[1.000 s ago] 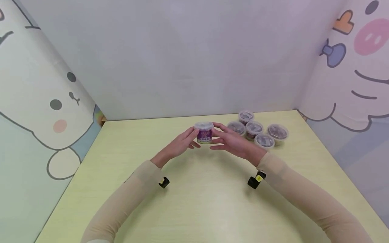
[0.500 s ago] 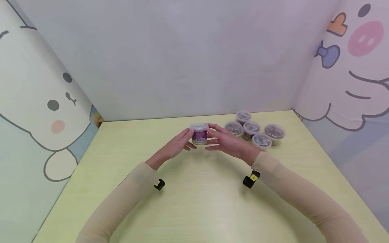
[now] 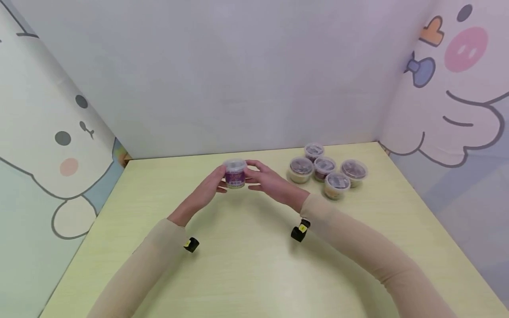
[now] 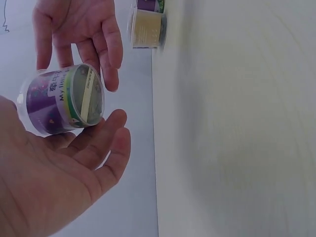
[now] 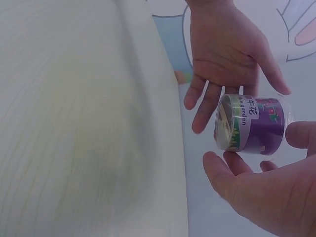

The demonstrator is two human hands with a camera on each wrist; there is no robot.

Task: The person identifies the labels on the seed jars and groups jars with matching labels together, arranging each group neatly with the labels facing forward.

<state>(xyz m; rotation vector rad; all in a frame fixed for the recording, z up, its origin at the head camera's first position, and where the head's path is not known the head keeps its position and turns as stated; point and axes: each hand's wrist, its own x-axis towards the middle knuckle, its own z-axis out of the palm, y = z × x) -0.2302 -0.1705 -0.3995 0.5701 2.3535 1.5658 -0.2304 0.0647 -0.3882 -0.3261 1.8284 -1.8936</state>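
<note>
A clear plastic cup [image 3: 235, 174] with a lid and a purple printed label is held above the far half of the table. My left hand [image 3: 207, 187] holds its left side, with the thumb toward the lid end. On the other side my right hand [image 3: 274, 183] holds it between thumb and fingers. Seen from the left wrist, the label on the cup [image 4: 52, 101] reads "My little" beside other characters, and a pale strip shows at the cup's base. In the right wrist view the word "garden" shows on the cup [image 5: 254, 123].
Several similar lidded cups stand grouped at the table's back right, among them a pale-filled cup [image 3: 301, 171] and a dark-filled cup [image 3: 324, 168]. A white wall panel [image 3: 246, 88] rises along the back edge of the table [image 3: 246, 265]. Cartoon-printed panels flank both sides.
Both hands have moved left together with the cup, away from the grouped cups. The grip looks the same, and the view has shifted slightly.
</note>
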